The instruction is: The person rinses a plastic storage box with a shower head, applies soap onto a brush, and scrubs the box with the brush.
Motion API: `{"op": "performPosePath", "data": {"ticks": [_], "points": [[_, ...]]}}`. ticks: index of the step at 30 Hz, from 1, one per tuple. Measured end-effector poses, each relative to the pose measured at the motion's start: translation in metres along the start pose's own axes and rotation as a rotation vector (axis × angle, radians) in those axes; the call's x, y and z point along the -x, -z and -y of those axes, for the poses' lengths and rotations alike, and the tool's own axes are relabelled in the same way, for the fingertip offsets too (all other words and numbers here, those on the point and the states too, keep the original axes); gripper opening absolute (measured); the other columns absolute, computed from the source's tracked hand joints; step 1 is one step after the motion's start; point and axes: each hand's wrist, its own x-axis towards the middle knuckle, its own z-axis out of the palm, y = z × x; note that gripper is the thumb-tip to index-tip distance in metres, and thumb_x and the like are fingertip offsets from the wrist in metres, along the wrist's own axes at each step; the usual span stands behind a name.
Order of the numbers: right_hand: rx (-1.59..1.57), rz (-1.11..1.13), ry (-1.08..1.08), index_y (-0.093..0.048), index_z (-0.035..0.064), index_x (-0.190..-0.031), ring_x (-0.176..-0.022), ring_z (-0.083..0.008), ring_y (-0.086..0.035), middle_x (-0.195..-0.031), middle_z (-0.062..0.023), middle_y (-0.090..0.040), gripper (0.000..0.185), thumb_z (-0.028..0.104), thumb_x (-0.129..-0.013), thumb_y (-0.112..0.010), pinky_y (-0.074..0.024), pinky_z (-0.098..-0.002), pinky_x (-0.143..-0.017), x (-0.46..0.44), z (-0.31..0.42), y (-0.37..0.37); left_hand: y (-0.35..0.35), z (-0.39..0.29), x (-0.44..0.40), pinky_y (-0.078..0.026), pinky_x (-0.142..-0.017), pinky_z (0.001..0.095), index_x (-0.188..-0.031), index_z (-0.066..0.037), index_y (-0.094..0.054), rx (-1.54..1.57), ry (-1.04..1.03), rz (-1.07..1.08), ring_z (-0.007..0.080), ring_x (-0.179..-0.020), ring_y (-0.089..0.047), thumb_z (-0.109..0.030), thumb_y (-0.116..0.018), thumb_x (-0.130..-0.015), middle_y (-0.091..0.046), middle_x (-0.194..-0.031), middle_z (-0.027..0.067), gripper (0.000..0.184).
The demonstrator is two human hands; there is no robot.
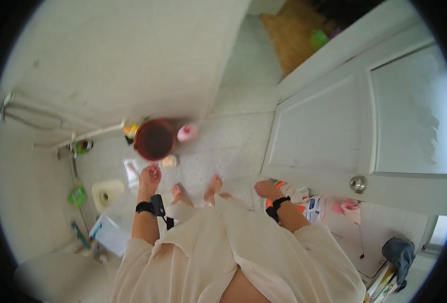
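My left hand is just below the rim of a dark red bucket, its fingers curled together; whether anything small is between them is too blurred to tell. The bucket stands on the tiled floor and looks dark inside. A yellowish block lies to the right of that hand, and a pink container stands right of the bucket. My right hand has its fingers folded in, beside a basin with colourful items. No object shows in it. Black bands circle both wrists.
A white door with a round knob stands at the right. Pipes and a shower fitting run along the left wall. A squat toilet, a white-blue box and a green brush are at the lower left.
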Motion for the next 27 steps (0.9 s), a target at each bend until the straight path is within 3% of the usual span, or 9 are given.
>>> {"op": "performPosePath", "data": {"ticks": [4, 5, 7, 9, 16, 20, 26, 27], "points": [[0.007, -0.065, 0.063, -0.075, 0.0042, -0.094, -0.095, -0.0424, -0.070, -0.100, -0.0208, -0.074, 0.027, 0.019, -0.088, -0.054, -0.0558, -0.0528, -0.085, -0.016, -0.044, 0.038, -0.174, 0.050, -0.036, -0.056, -0.075, 0.0314, -0.110, -0.008, -0.067, -0.219, 0.049, 0.139, 0.0172, -0.081, -0.066, -0.015, -0.064, -0.096, -0.070, -0.094, 0.0044, 0.015], [-0.065, -0.088, -0.055, -0.076, 0.0062, -0.096, -0.097, -0.0412, -0.070, -0.101, -0.0192, -0.074, 0.027, 0.021, -0.089, -0.054, -0.0557, -0.0521, -0.087, -0.015, -0.037, 0.061, -0.210, 0.059, -0.042, -0.056, -0.077, 0.0320, -0.111, -0.008, -0.067, -0.274, 0.073, 0.176, 0.0182, -0.084, -0.066, -0.016, -0.064, -0.097, -0.070, -0.097, 0.0053, 0.017], [-0.123, -0.096, -0.073, -0.076, 0.0081, -0.100, -0.099, -0.0398, -0.069, -0.103, -0.0180, -0.074, 0.027, 0.022, -0.090, -0.055, -0.0552, -0.0509, -0.089, -0.030, -0.037, 0.088, -0.272, 0.075, -0.042, -0.055, -0.080, 0.0337, -0.116, -0.008, -0.066, -0.409, 0.070, 0.252, 0.0204, -0.090, -0.064, -0.019, -0.061, -0.098, -0.069, -0.105, 0.0073, 0.022], [-0.306, -0.028, -0.165, -0.074, 0.0132, -0.111, -0.109, -0.0362, -0.068, -0.113, -0.0144, -0.074, 0.028, 0.027, -0.093, -0.058, -0.0533, -0.0470, -0.096, -0.049, -0.044, 0.111, -0.322, 0.094, -0.060, -0.055, -0.080, 0.0336, -0.116, -0.007, -0.066, -0.462, 0.087, 0.289, 0.0200, -0.089, -0.064, -0.019, -0.061, -0.098, -0.069, -0.104, 0.0072, 0.022], [-0.405, -0.086, -0.137, -0.074, 0.0149, -0.114, -0.112, -0.0344, -0.067, -0.117, -0.0133, -0.073, 0.029, 0.028, -0.093, -0.059, -0.0529, -0.0448, -0.097, -0.110, -0.100, 0.172, -0.484, 0.141, -0.138, -0.055, -0.078, 0.0338, -0.116, -0.007, -0.066, -0.585, 0.182, 0.370, 0.0198, -0.089, -0.065, -0.018, -0.061, -0.097, -0.070, -0.102, 0.0081, 0.023], [-0.340, -0.115, -0.119, -0.075, 0.0148, -0.113, -0.109, -0.0348, -0.068, -0.114, -0.0140, -0.074, 0.030, 0.030, -0.094, -0.057, -0.0541, -0.0448, -0.095, -0.131, -0.148, 0.229, -0.570, 0.143, -0.176, -0.055, -0.076, 0.0324, -0.113, -0.007, -0.067, -0.635, 0.174, 0.427, 0.0197, -0.086, -0.066, -0.018, -0.059, -0.096, -0.071, -0.101, 0.0087, 0.021], [-0.555, -0.306, -0.256, -0.076, 0.0146, -0.110, -0.104, -0.0354, -0.070, -0.107, -0.0140, -0.075, 0.029, 0.028, -0.093, -0.057, -0.0554, -0.0455, -0.092, -0.186, -0.239, 0.286, -0.659, 0.171, -0.244, -0.055, -0.076, 0.0325, -0.111, -0.007, -0.069, -0.685, 0.190, 0.367, 0.0197, -0.086, -0.066, -0.019, -0.060, -0.096, -0.071, -0.102, 0.0097, 0.021], [-0.563, -0.351, -0.229, -0.076, 0.0127, -0.109, -0.095, -0.0310, -0.072, -0.100, -0.0122, -0.076, 0.027, 0.026, -0.093, -0.059, -0.0570, -0.0415, -0.086, -0.210, -0.245, 0.313, -0.687, 0.149, -0.261, -0.055, -0.076, 0.0325, -0.111, -0.007, -0.069, -0.668, 0.197, 0.358, 0.0197, -0.086, -0.066, -0.019, -0.060, -0.096, -0.071, -0.102, 0.0097, 0.021]]}}
